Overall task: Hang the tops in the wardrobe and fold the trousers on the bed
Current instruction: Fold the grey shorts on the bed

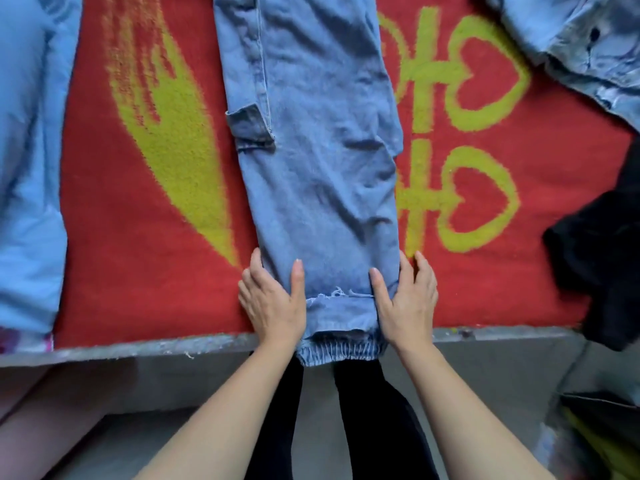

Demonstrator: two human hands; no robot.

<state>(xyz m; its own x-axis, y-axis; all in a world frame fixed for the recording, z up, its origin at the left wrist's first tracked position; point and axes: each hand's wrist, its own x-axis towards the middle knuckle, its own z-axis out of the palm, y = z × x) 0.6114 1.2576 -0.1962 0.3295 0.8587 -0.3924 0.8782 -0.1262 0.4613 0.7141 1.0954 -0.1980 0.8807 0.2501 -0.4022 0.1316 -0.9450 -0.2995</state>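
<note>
From the head view, the blue denim trousers (311, 168) lie lengthwise down the middle of the bed, on a red blanket (138, 271) with yellow-green patterns. They are folded in half along their length, one leg stacked on the other. The upper leg's frayed hem sits a little short of the lower one, and the lower leg's elastic cuff hangs just over the grey bed edge (138, 348). The waist end runs out of the top of the frame.

The left hand (273, 299) lies flat against the left side of the trouser legs near the hems. Its thumb rests on top of the denim and its straight fingers lie along the fabric's edge on the blanket. The right hand (405, 299) mirrors it on the right side, thumb on the denim and fingers stretched beside the edge. Both hands are spread and relaxed, neither closed round the cloth, and they stay apart with the width of the legs between them.

A light blue garment (31, 168) lies along the left side of the bed, well apart from the trousers. A bleached denim garment (581, 46) sits at the upper right corner, and a black garment (602, 265) is bunched at the right edge. Below the bed edge, the person's legs (381, 427), in black, stand between the forearms
</note>
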